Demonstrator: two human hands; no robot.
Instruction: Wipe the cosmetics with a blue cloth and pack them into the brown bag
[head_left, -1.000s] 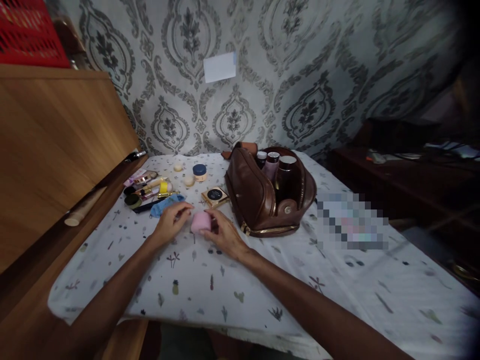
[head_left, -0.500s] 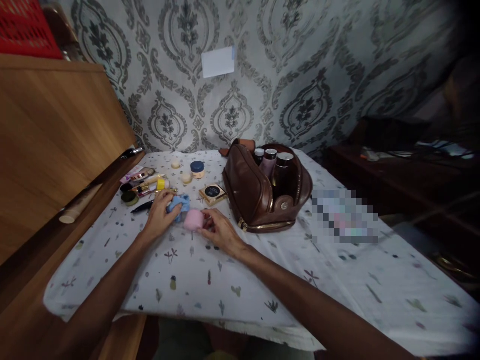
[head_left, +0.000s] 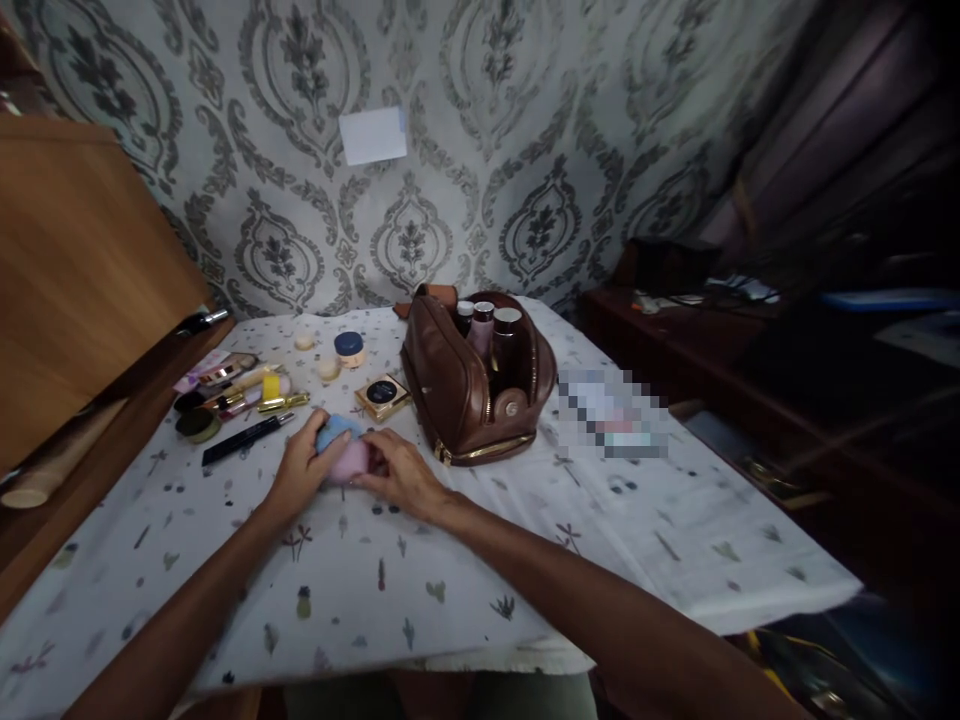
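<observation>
Grey damask-patterned wallpaper (head_left: 409, 60) rises behind a printed white tablecloth (head_left: 360, 625). Taking the pink rounded piece (head_left: 350, 464) as the clock's centre, with twelve toward the wall, the left hand (head_left: 300, 468) sits at nine, half-curled with its thumb pressing a blue cloth (head_left: 339, 432) against the piece. At three, the right hand (head_left: 405, 475) is loosely curved, thumb and fingertips pinching the piece's side (whether its underside touches the table, I cannot tell). For good wiping, as this looks to be, the right pinch should stay firm but light, turning the piece while the cloth follows its curve. Elbow room seems tightest toward the gold-edged compact (head_left: 382, 396) at one and the brown bag (head_left: 450, 395) at two.
</observation>
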